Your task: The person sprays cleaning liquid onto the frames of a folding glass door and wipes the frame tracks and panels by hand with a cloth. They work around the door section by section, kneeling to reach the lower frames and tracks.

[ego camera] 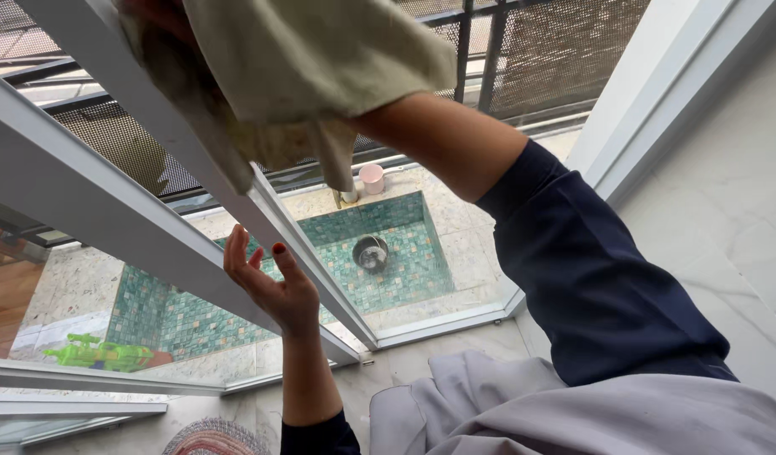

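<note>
So the person's right hand is up top, bunched tight around a pale yellowish cloth that's pressed against the white window frame, with loose ends of it hanging down over the glass. The left hand sits lower on that same frame, open, fingers spread against the bar, holding nothing. Through the glass below the frame there's a sunken basin lined with teal mosaic tiles, a small pink cup on its far edge, and a green toy water gun off to the frame's lower left.
</note>
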